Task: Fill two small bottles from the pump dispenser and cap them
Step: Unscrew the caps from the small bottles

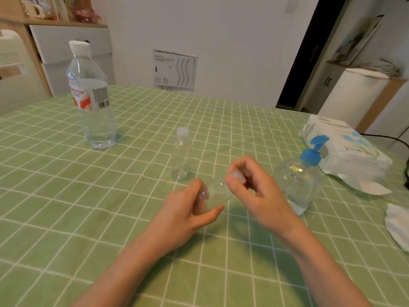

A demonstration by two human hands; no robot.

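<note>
My left hand (pixel 190 209) grips a small clear bottle (pixel 218 192) that is tilted with its neck up and to the right, above the green checked tablecloth (pixel 110 218). My right hand (pixel 250 187) pinches the white cap (pixel 238 175) at that bottle's neck. A second small clear bottle (pixel 181 155) stands upright with its cap on, just behind my hands. The clear pump dispenser (pixel 298 180) with a blue pump head stands to the right of my right hand.
A large water bottle (pixel 90 96) with a white cap stands at the back left. A pack of tissues (pixel 345 149) lies at the right, with a crumpled white tissue (pixel 398 227) at the right edge. A black cable (pixel 398 140) runs behind the pack.
</note>
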